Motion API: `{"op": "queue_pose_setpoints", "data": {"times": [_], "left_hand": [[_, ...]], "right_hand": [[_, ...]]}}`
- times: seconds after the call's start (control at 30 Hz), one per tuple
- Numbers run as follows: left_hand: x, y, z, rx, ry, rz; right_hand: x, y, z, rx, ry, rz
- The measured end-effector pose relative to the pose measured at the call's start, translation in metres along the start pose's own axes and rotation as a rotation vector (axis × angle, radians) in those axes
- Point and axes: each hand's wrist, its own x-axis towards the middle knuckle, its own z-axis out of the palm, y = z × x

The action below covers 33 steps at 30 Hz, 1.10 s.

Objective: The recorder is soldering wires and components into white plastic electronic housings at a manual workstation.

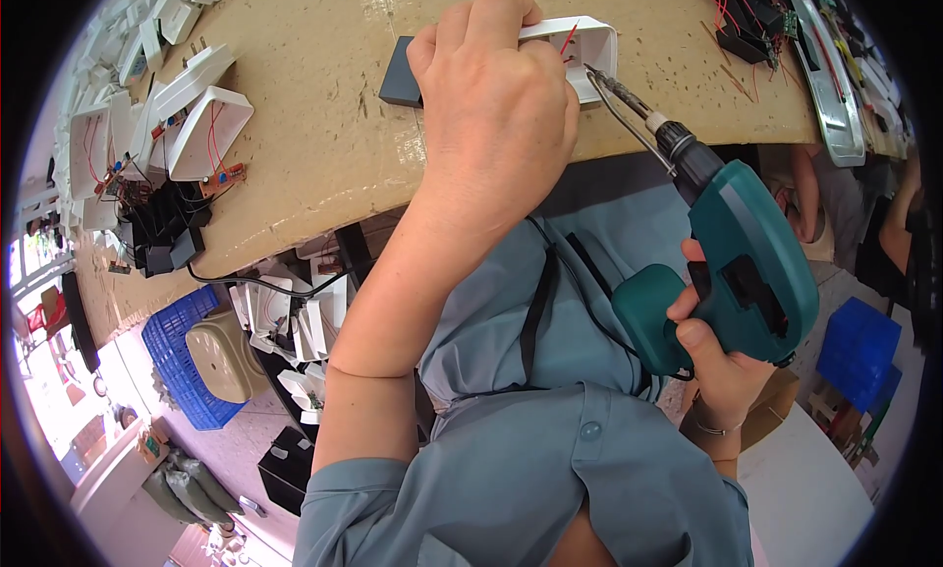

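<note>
The green tool (761, 238) is to the right, up over the person's lap. It is long, and its thin metal nose (637, 107) points away from the person and to the left, right at the white box (607, 51). I can't tell if the tip touches the box. The right hand (725, 356) has its grip closed around the tool's handle, with the thumb and fingers bent.

The white box is on the desk (334, 144), near the front edge. Its long way runs from left to right, and a red wire (569, 39) sticks up in it. The left hand (496, 105) has its grip bent down tight over the box. A dark block (401, 73) pokes out on that hand's left side.
</note>
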Motion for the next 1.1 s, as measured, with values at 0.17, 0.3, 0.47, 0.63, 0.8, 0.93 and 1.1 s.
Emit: {"op": "queue_pose_setpoints", "data": {"times": [0.17,0.3,0.47,0.63,0.8,0.93,1.1], "left_hand": [[-0.003,-0.002,0.002,0.013,0.002,0.008],[-0.007,-0.007,0.002,-0.006,-0.001,0.027],[-0.010,0.000,-0.004,0.055,0.045,0.111],[-0.023,0.001,-0.006,0.048,0.130,0.151],[-0.027,-0.002,0.005,-0.092,0.179,0.185],[-0.026,-0.004,0.007,-0.172,0.287,0.147],[-0.025,-0.002,0.007,-0.147,0.250,0.115]], "right_hand": [[-0.003,0.000,-0.001,0.078,0.042,0.000],[-0.004,-0.001,-0.003,0.061,0.101,-0.074],[-0.003,0.003,-0.005,0.075,0.188,-0.148],[-0.003,0.007,-0.014,0.208,0.135,-0.154],[-0.002,0.010,-0.015,0.227,0.154,-0.160],[-0.003,0.009,-0.013,0.258,0.159,-0.154],[-0.002,0.012,-0.012,0.221,0.189,-0.153]]}}
